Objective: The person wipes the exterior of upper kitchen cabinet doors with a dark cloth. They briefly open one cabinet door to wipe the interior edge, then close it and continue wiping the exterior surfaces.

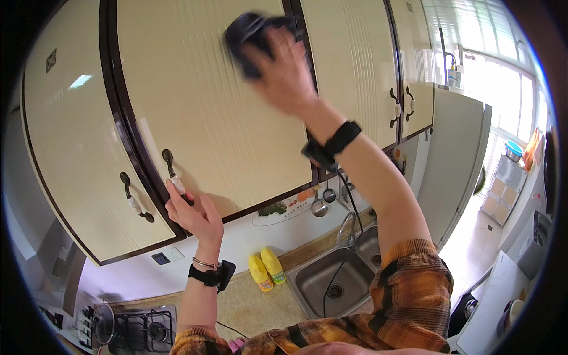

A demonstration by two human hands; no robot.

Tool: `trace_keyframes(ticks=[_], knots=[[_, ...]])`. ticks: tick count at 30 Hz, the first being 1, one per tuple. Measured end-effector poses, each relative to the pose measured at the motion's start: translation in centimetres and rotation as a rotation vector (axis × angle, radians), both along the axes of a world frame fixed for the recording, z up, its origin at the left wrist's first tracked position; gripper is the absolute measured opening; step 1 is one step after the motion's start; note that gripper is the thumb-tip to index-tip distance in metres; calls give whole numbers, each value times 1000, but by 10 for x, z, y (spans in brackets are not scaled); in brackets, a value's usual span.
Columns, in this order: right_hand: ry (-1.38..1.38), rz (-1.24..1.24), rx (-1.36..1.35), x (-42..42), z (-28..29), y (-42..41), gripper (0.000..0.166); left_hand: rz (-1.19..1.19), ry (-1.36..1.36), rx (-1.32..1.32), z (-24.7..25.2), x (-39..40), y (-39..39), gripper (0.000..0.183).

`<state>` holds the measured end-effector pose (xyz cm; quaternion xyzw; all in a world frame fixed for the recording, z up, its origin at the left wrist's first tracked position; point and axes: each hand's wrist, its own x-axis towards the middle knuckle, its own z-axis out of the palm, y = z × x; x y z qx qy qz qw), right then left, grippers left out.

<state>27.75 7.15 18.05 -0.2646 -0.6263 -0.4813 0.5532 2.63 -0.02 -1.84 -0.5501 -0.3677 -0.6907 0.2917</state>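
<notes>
My right hand (284, 71) presses a dark, bunched cloth (248, 44) against the upper part of a cream cabinet door (213, 106); hand and cloth are blurred. At the door's lower left corner, my left hand (195, 213) has its fingers around the dark metal and white ceramic door handle (176, 182). A similar handle (133, 199) is on the neighbouring door to the left. Both wrists wear black straps with small devices, and a cable hangs from the right one.
Below the cabinets are a steel double sink (333, 279) with a faucet (348, 230), two yellow bottles (266, 268) on the countertop (244, 306), and a gas stove (151, 330) with a lidded pan (104, 324). Ladles (319, 206) hang under the cabinets. A refrigerator (448, 164) stands at right.
</notes>
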Motion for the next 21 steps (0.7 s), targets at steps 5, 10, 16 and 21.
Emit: trace_keyframes(ticks=[5,10,16,21], knots=[[-363,-21,-100,-6,-47,-15,53,14,-24,-64,-3,-10,-9,75],[353,-166,50,79,54,38,63,-11,22,-41,6,5,-5,75],[-142,-35,-13,-43,-4,-4,59,-1,-8,-65,-1,-7,-10,75],[-420,-28,-71,-61,-30,-36,52,33,31,-22,2,-12,-11,75]])
